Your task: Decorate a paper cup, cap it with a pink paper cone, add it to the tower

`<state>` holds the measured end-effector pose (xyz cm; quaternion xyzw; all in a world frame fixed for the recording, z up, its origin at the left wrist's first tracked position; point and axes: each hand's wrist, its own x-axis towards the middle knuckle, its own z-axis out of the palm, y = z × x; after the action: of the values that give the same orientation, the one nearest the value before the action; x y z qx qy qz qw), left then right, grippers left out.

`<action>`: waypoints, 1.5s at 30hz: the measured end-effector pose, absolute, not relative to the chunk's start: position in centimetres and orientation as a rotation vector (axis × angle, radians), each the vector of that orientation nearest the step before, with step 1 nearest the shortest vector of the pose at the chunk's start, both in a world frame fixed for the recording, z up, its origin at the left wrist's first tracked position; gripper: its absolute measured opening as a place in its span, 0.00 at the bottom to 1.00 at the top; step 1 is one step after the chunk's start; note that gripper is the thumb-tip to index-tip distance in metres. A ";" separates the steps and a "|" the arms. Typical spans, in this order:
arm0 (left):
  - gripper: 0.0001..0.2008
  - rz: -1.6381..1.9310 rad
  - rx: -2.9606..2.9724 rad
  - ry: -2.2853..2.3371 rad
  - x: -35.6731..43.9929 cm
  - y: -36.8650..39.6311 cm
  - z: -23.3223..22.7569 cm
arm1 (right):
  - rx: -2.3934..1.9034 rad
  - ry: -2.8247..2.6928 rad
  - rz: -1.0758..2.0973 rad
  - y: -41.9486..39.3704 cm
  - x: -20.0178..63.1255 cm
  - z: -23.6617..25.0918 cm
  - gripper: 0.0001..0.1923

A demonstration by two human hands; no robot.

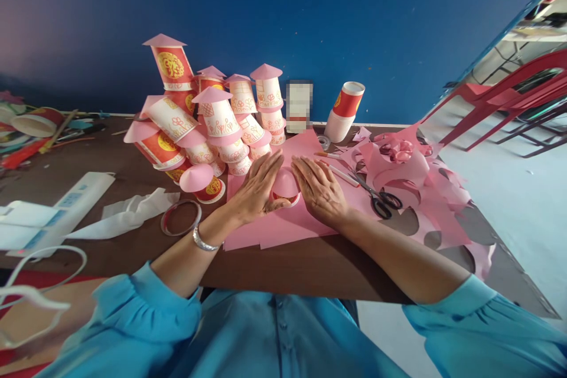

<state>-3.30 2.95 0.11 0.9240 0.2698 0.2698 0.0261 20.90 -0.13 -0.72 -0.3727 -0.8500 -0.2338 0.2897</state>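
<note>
- My left hand (259, 186) lies flat and released, fingers stretched out, its palm pressing the pink paper sheet (283, 221) on the brown table (310, 269); its fingertips touch the left side of the pink cone (286, 184).
- My right hand (319, 190) is flat and released too, gripping nothing, resting on the same sheet with its fingers against the right side of the cone.
- The pink cone sits between my two hands near the middle of the table, and a bit of a red-printed cup rim shows under it.
- A silver bracelet (202, 241) circles my left wrist.
- Just right of my right hand lie black-handled scissors (381, 199), and a pen (343, 176) rests between them and my fingers.
- Further right, cut pink paper scraps (420, 189) with round holes spread toward the table's edge.
- On the far left stands a pile of paper cups with pink cone tops (208, 124), some upright, some tilted.
- A stack of plain paper cups (344, 112) leans at the far side, right of the pile.
- A tape ring (181, 217) lies left of my left hand, beside crumpled white plastic (128, 212).
</note>
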 end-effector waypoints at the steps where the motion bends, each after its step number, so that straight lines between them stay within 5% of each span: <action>1: 0.51 0.838 2.849 0.836 -3.3 2.9 0.1 | -1.001 -2.265 -0.611 -0.1 20.9 -0.7 0.29; 18: 0.32 0.813 2.645 0.827 -3.5 2.9 0.2 | -0.968 -2.278 -0.564 -0.2 20.8 -0.9 0.29; 35: 0.34 0.800 2.630 0.780 -3.5 2.6 1.1 | -0.997 -2.011 0.282 0.3 21.0 0.5 0.30; 45: 0.34 0.794 2.634 0.765 -3.4 2.5 1.2 | -1.016 -1.983 0.331 0.7 20.9 -0.4 0.31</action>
<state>-3.39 2.53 1.22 0.9130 0.2651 0.2753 0.1424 20.87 0.73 -0.43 -0.4071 -0.7948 0.1325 0.4301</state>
